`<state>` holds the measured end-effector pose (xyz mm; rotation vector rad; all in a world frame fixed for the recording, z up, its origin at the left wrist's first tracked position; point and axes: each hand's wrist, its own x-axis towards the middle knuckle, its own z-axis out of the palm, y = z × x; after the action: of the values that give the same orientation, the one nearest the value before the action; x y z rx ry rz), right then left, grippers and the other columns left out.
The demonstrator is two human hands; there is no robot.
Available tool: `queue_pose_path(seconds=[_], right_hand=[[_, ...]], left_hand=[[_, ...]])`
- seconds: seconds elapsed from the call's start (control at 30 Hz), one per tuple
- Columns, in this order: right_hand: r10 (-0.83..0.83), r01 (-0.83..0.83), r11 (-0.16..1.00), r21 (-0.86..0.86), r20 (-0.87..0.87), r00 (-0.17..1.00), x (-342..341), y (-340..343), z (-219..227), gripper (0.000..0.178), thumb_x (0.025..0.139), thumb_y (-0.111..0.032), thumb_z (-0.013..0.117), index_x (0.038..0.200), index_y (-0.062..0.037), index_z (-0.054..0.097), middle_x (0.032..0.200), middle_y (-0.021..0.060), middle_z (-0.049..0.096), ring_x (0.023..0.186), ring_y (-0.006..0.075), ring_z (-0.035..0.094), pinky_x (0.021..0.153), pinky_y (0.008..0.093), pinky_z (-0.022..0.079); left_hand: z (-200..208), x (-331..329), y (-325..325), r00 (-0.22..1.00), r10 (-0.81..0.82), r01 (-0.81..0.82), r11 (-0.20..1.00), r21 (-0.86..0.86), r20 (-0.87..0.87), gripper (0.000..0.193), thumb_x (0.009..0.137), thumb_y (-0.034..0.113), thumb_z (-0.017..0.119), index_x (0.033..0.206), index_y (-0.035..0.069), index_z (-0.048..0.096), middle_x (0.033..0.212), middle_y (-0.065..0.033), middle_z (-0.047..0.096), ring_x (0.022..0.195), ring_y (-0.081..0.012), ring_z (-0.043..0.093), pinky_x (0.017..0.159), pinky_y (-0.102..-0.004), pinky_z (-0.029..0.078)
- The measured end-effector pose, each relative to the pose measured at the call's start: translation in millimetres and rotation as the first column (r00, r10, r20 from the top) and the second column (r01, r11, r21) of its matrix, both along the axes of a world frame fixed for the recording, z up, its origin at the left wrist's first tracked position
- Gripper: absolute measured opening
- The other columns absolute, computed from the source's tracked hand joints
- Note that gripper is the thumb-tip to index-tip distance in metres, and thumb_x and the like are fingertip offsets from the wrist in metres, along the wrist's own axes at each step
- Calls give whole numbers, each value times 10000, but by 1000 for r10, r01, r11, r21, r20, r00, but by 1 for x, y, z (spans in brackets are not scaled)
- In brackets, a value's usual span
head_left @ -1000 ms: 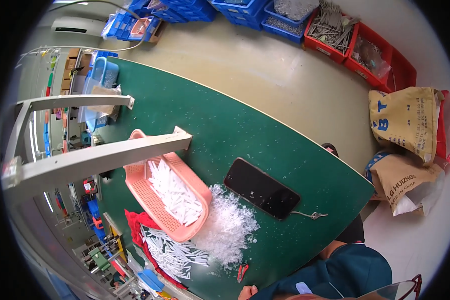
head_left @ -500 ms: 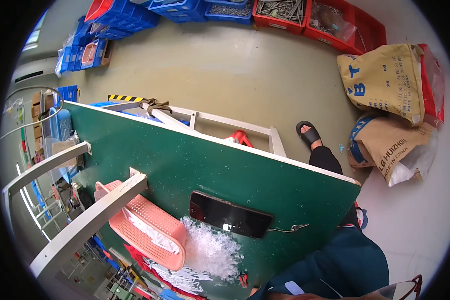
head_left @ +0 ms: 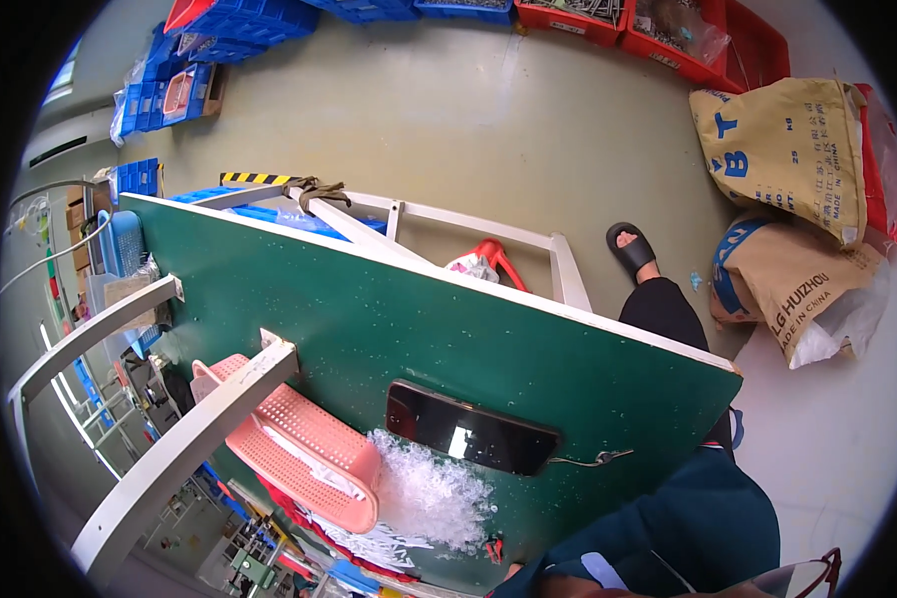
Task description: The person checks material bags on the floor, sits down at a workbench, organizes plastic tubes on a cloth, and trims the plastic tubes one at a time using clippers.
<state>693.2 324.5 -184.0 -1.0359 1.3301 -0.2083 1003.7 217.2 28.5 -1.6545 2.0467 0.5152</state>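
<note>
Since a moment ago my head has turned, so now I see more of the floor and the far edge of the green counter (head_left: 369,309), and the things on it have slid lower in my view.

On the left, a white bar (head_left: 184,448) of the frame crosses over the pink basket (head_left: 314,453). White plastic strips lie inside it. Just beside the basket, on its right, is a heap of small clear plastic bits (head_left: 431,490). It touches the basket's end. Above the heap lies a flat black phone (head_left: 471,441) with a thin cable (head_left: 593,459) at its right end.

My hands are not in view, so I cannot tell if they are open or holding anything. Only my dark blue sleeve (head_left: 688,528) shows at the bottom.

I think it is best to reach low, under the white bar, and keep away from the phone so it does not get pushed.

Farther right, a foot in a black sandal (head_left: 633,249) stands on the floor, and tan sacks (head_left: 787,159) lean near the red bins (head_left: 708,35).
</note>
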Motion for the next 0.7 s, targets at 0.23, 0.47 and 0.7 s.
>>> queue_pose_path(seconds=[0.23,0.47,0.7], right_hand=[[108,-105,991,-78,36,993,-8,0,10,311,824,-274,539,1053,-100,655,1025,156,646,967,330,607,848,413,472],[298,-287,919,-270,-1,954,-25,-20,16,309,824,-276,540,1051,-100,656,1021,156,647,961,331,608,844,413,474],[470,-478,783,-397,-125,874,-38,-13,22,306,825,-277,542,1048,-101,657,1016,156,648,955,331,610,839,413,475]], left_hand=[[26,-12,39,997,56,-54,998,-37,56,278,782,242,630,616,83,475,532,-140,494,507,-346,520,507,-452,406],[43,-40,98,977,213,-210,960,-183,-2,294,790,219,593,596,81,421,511,-157,446,492,-367,487,497,-470,375],[50,-75,86,977,109,-177,898,-403,-185,248,768,151,606,606,65,441,499,-140,426,478,-345,482,479,-448,374]])
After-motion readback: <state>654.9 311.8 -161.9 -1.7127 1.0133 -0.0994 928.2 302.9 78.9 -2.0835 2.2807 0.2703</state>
